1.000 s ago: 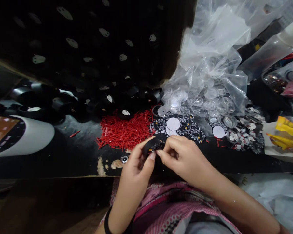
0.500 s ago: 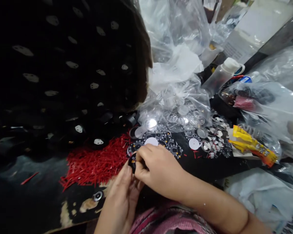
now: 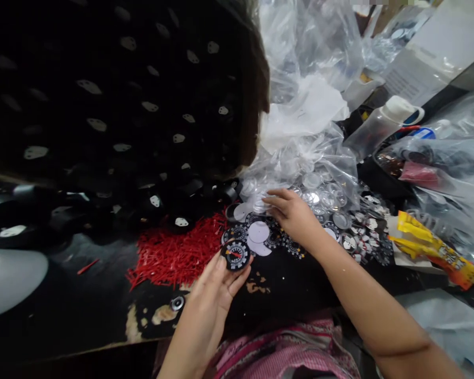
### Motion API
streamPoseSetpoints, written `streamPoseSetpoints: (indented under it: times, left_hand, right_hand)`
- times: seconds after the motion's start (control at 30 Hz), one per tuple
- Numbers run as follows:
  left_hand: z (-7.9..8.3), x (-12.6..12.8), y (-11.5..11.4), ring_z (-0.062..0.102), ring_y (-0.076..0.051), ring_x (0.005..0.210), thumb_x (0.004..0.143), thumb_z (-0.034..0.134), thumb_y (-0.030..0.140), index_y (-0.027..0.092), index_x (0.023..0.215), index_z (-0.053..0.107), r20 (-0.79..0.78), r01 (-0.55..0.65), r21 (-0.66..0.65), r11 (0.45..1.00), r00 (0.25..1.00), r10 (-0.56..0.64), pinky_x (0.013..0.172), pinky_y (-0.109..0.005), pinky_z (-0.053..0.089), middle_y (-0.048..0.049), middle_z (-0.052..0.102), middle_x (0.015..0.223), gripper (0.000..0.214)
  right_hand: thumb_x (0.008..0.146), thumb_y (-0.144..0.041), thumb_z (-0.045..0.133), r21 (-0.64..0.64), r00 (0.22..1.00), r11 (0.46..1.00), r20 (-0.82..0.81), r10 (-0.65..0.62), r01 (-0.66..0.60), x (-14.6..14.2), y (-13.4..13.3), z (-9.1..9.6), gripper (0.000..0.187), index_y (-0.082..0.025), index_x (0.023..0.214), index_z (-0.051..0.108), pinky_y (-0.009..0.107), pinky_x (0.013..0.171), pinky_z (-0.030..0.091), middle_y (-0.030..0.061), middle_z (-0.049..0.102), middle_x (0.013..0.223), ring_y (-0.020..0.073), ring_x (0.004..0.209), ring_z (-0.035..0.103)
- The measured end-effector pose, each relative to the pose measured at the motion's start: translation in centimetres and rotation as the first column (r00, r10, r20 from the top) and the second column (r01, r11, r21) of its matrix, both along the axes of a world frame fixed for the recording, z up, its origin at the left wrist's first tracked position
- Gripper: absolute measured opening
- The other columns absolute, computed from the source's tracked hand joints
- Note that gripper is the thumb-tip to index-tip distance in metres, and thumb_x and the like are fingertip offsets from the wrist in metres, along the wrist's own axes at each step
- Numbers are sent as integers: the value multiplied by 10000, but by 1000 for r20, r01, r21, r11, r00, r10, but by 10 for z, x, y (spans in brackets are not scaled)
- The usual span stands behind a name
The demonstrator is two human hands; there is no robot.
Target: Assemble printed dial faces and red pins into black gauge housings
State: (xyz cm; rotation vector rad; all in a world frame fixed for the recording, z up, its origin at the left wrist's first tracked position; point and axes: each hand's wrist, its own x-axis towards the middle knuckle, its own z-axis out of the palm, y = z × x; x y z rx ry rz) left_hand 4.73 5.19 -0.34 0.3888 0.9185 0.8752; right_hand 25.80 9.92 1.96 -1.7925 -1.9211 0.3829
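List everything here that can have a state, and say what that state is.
Left hand: holding the dial gauge
Right hand: open, fingers extended
Dial gauge: face up, red needle on it
Printed dials: loose, overlapping
Red pointers: loose, mostly heaped
Clear bottle: capped, tilted
Yellow wrapper: crumpled

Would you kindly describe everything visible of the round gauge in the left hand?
The round gauge has a black rim, apparently plastic, and a black dial with white markings, an orange mark and a red pointer. Its face tilts toward the camera. The left hand holds it, thumb at the edge, in front of the loose dials.
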Motion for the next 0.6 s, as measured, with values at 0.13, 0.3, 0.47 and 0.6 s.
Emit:
streamPoseSetpoints:
  times: [0.13,0.3,0.47,0.6]
  left_hand:
    - [-4,2,7,694,-272,1086,860,667,472,182,1093,728,59,37,-32,999,998,-35,954,-391,564,-117,744,1149,377]
    - [-8,1,4,647,-260,1176,818,725,439,286,1213,685,-158,84,129,988,985,-63,941,-344,561,-52,687,1286,425]
    - [-6,-4,-7,641,-220,1187,862,681,406,313,1215,690,-386,218,372,902,920,-63,1015,-301,500,-19,704,1268,365]
    - [-2,-3,-10,650,-213,1175,873,669,371,336,1235,677,-386,254,407,877,919,-87,974,-284,521,-5,703,1272,364]
  right_hand:
    - [945,-198,551,-93,943,995,-332,-3,-29,-28,-34,13,321,-244,1240,669,358,912,530,49,696,1031,192,958,663]
    - [958,-177,525,-63,941,990,-324,101,-128,-61,-55,19,349,-219,1284,641,321,916,510,95,558,1195,158,961,615]
    - [1026,-392,413,-77,959,996,-283,17,-40,-68,-48,21,344,-177,884,642,295,774,454,29,597,834,156,804,588]
    - [1046,-351,262,10,989,1000,-150,-9,11,-76,-40,23,428,-210,693,458,296,694,367,-11,518,655,140,633,497]
